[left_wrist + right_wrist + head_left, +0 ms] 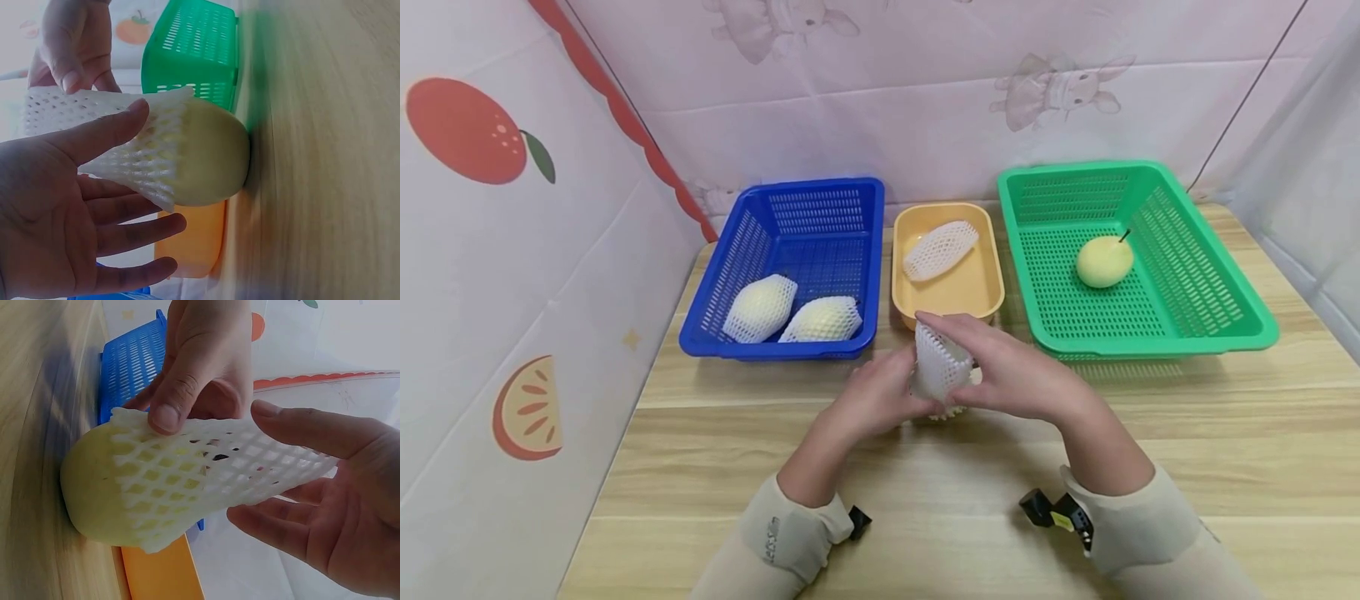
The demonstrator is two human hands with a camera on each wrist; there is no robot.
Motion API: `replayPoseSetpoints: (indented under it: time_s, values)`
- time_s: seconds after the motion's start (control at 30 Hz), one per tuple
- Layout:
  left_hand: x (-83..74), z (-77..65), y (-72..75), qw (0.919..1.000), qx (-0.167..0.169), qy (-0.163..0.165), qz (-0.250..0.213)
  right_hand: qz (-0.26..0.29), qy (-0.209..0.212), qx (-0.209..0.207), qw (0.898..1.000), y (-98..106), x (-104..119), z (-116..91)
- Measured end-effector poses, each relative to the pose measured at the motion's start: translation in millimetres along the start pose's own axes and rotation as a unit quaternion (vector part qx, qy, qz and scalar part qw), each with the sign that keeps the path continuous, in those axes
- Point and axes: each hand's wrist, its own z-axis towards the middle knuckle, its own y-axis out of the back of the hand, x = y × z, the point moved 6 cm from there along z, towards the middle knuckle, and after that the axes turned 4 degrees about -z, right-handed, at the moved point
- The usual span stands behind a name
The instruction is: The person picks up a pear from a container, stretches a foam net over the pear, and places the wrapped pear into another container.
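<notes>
A pale yellow-green pear (90, 487) rests on the table with its lower part bare. Its upper part is inside a white foam fruit net (937, 367), which stretches above the fruit. My left hand (880, 390) holds the net low down, thumb on one side and fingers on the other, as the left wrist view shows. Higher up, my right hand (1018, 371) has its thumb and fingers around the narrower end of the net (250, 459). The pear's top is hidden by the mesh.
Behind the hands stands a yellow tub (947, 293) with an empty foam net (942, 250) in it. A blue basket (820, 250) at left holds two net-covered pears (762, 308). The green basket (1075, 325) at right contains one bare pear (1103, 262).
</notes>
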Motion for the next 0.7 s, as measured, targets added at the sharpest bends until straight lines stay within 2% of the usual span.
replayPoseSetpoints:
  time_s: [0.2, 0.3, 0.47, 0.57, 0.7]
  values:
    - [1.8, 1.1, -1.3, 0.9999, 0.004, 0.000, 0.013, 0.049, -0.068, 0.012, 0.996, 0.2, -14.0, -1.2]
    - [3.6, 1.6, -1.9, 0.9998, 0.006, 0.003, 0.020, 0.050, -0.095, 0.028, 0.994, -2.4, -21.1, -2.6]
    - [6.4, 2.8, -2.3, 0.9996, 0.009, 0.007, 0.027, -0.005, -0.094, 0.059, 0.994, -11.7, -27.3, 0.3]
    - [7.4, 3.4, -2.5, 0.9996, 0.015, 0.006, 0.023, -0.041, -0.097, 0.061, 0.993, -15.7, -31.3, 4.2]
    - [8.7, 3.9, -2.6, 0.9995, 0.023, 0.001, 0.022, -0.063, -0.120, 0.065, 0.989, -19.5, -38.2, 6.3]
